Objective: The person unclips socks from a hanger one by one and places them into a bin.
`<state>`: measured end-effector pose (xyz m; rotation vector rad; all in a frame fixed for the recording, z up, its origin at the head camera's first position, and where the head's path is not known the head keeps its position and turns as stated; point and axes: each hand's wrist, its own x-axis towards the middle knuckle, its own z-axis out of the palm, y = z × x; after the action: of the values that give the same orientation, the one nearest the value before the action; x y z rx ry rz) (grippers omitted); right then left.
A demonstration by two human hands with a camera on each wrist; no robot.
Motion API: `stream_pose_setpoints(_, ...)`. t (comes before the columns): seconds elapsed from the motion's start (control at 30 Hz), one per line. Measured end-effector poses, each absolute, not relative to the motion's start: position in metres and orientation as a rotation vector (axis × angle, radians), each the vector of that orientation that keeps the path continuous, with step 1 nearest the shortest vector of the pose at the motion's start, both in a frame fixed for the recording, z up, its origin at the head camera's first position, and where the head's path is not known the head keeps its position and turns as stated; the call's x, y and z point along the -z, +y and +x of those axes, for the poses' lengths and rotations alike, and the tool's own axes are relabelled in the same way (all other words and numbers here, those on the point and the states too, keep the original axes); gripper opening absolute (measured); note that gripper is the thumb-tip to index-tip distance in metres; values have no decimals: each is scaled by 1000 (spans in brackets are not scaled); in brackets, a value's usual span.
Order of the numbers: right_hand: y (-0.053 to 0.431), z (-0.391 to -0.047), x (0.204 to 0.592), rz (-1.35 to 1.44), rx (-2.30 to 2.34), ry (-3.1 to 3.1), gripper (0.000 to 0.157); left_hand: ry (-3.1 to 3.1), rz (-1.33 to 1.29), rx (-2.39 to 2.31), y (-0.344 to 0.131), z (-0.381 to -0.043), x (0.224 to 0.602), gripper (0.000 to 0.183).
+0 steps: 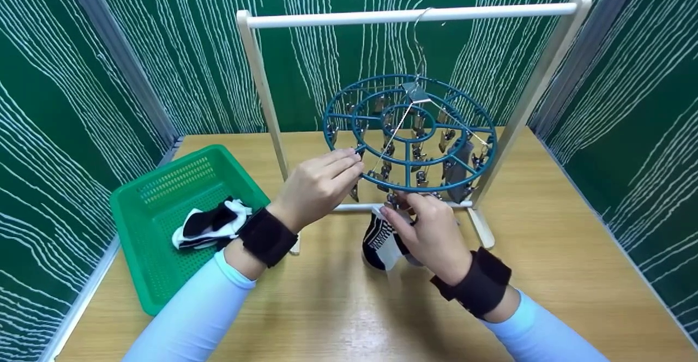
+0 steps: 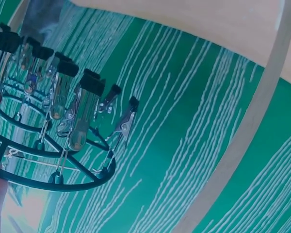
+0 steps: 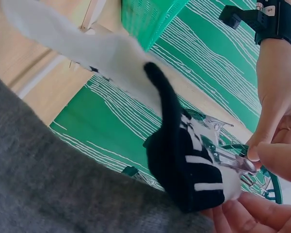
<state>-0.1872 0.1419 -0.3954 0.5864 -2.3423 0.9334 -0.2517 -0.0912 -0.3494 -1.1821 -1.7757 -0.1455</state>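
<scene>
A round blue clip hanger [image 1: 408, 174] hangs from a wooden stand, with several metal clips [image 2: 80, 119] below its rings. My left hand [image 1: 324, 185] grips the near left of its outer ring. Under the front rim, my right hand [image 1: 431, 231] holds a black-and-white patterned sock [image 1: 376, 242] by its white upper edge. In the right wrist view a metal clip [image 3: 233, 158] lies over that edge of the sock, the thumb at the clip's handle end and the other fingers [image 3: 254, 213] behind the fabric. The clip's far side is hidden.
At the left stands a green basket [image 1: 131, 225] with black-and-white socks [image 1: 215, 223] in it. A grey sock [image 1: 459, 174] hangs at the hanger's right side. The stand's wooden posts [image 1: 531, 100] rise on both sides, and its white top bar [image 1: 349, 17] carries the hook.
</scene>
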Motion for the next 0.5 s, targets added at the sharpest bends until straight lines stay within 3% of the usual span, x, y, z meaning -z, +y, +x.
stream_pose_setpoints(0.5,138,-196,394,616,-1029,-2366,11,-1789,-1169,163,-93,-250,352,13)
